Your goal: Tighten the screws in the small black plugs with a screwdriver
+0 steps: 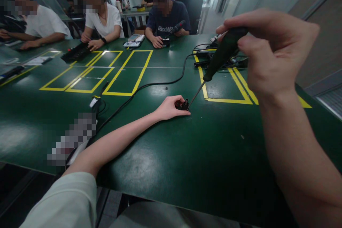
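My left hand (171, 108) rests on the green table (149, 142) with its fingers curled around a small black part (184, 104). A short dark cylinder stands up from that part; its exact kind is too small to make out. High on the right, my right hand (275, 46) grips the dark handle of a screwdriver (219, 57). The screwdriver slants down to the left, and the tip of its thin metal shaft meets the black part beside my left fingertips.
A black cable (149, 84) runs across the table past my left forearm. Yellow tape rectangles (117, 94) mark the surface. Dark cables and devices (205, 57) lie behind the screwdriver. Several people sit along the far side, one holding a dark tool (177, 26).
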{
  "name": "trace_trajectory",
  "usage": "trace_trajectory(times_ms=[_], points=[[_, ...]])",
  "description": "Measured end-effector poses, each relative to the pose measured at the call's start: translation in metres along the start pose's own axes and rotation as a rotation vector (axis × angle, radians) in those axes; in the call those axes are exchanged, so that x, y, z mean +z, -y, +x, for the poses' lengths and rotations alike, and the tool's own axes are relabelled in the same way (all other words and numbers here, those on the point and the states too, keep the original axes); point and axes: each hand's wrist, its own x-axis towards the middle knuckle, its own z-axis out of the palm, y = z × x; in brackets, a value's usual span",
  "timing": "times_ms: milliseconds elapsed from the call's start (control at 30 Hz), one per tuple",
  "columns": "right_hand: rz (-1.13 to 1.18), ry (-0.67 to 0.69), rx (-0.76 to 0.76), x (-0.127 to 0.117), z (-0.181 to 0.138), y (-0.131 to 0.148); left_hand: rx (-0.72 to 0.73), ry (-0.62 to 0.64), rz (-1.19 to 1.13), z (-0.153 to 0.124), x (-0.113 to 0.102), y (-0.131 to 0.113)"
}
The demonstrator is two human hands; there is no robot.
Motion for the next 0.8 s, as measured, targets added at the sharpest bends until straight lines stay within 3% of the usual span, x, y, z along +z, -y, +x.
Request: trace_trajectory(times_ms=[133,333,467,533,700,733,800], points=[[-0.039,0.017,0.031,0.002,0.0,0.001,-0.012,0.004,-0.004,-0.001,0.0,-0.001],[0.123,0.11,0.11,0.002,-0.001,-0.002,0.0,-0.006,-0.013,-0.003,-0.001,-0.004],[0.111,0.13,0.157,0.005,-0.003,-0.001,-0.005,-0.007,-0.005,-0.003,-0.002,-0.005],[0.087,0.083,0.128,0.006,-0.004,-0.001,-0.007,-0.002,0.0,-0.003,-0.002,-0.005],[-0.066,-0.181,-0.03,0.0,-0.002,-0.007,-0.022,0.0,-0.013,-0.003,-0.003,-0.004],[-0.126,-0.164,-0.042,-0.003,-0.001,-0.008,-0.023,0.001,-0.016,-0.003,-0.003,-0.003],[-0.266,-0.005,-0.011,-0.008,-0.001,-0.01,-0.03,0.001,-0.023,-0.002,-0.003,-0.002]])
